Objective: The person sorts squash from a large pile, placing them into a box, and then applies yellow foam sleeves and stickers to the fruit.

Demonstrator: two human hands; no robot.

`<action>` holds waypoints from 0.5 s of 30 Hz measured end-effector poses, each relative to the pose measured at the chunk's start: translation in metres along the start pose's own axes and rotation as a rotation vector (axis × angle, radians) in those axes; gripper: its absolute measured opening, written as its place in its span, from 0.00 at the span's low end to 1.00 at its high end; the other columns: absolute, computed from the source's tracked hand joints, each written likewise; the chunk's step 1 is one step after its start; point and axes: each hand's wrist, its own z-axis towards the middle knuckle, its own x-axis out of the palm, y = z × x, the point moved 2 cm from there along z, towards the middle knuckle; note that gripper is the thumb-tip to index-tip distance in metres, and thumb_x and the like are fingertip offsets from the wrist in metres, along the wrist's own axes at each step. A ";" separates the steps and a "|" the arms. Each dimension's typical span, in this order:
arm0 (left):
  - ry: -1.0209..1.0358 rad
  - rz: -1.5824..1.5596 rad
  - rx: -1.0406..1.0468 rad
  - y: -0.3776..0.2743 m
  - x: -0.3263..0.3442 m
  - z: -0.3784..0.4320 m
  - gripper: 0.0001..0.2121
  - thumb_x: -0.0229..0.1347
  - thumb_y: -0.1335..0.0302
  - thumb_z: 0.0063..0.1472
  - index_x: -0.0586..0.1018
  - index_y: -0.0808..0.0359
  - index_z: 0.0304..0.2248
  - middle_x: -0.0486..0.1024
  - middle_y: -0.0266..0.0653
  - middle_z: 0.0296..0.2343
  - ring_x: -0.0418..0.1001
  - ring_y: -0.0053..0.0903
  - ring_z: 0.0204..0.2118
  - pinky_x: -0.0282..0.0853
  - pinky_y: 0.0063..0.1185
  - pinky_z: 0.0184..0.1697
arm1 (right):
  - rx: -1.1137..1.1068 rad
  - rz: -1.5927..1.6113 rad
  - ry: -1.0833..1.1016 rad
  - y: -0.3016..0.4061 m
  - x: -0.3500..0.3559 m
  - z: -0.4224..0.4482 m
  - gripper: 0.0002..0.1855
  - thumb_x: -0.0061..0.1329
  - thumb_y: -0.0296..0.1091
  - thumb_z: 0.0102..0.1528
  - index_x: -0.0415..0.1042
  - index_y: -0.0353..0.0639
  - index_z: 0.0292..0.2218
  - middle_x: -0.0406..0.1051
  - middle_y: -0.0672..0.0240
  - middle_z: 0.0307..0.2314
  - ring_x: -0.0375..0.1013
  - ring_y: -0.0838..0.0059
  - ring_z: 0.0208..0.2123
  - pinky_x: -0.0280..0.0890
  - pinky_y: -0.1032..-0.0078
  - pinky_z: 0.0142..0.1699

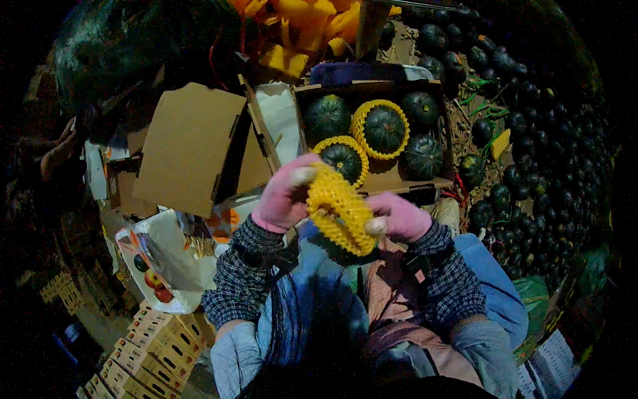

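Between my two hands is a yellow foam net sleeve (339, 212), its opening spread partly apart. My left hand (286, 194), in a pink glove with pale fingertips, grips its upper left end. The right one, my right hand (398, 218), gloved alike, pinches the sleeve's right side. Just beyond lies an open cardboard box (394, 187) with several dark green squashes. A netted squash (340, 162) sits at its near left, and another netted squash (384, 128) is in the middle. A bare squash (421, 156) rests at the near right; a dark round shape below the sleeve is partly hidden.
Many loose dark squashes (533, 164) cover the ground at the right. More yellow foam sleeves (304, 30) are heaped at the top. Flat cardboard (189, 144) leans at the left, above a white foam box (184, 269). Stacked printed cartons (149, 349) stand at the lower left.
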 end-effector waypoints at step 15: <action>-0.393 1.652 0.025 -0.025 -0.045 0.124 0.13 0.46 0.69 0.59 0.66 0.68 0.40 0.71 0.55 0.34 0.67 0.49 0.40 0.63 0.32 0.42 | 0.098 -0.405 -1.035 -0.019 -0.053 0.116 0.13 0.36 0.39 0.56 0.63 0.38 0.36 0.68 0.45 0.32 0.66 0.43 0.37 0.61 0.57 0.42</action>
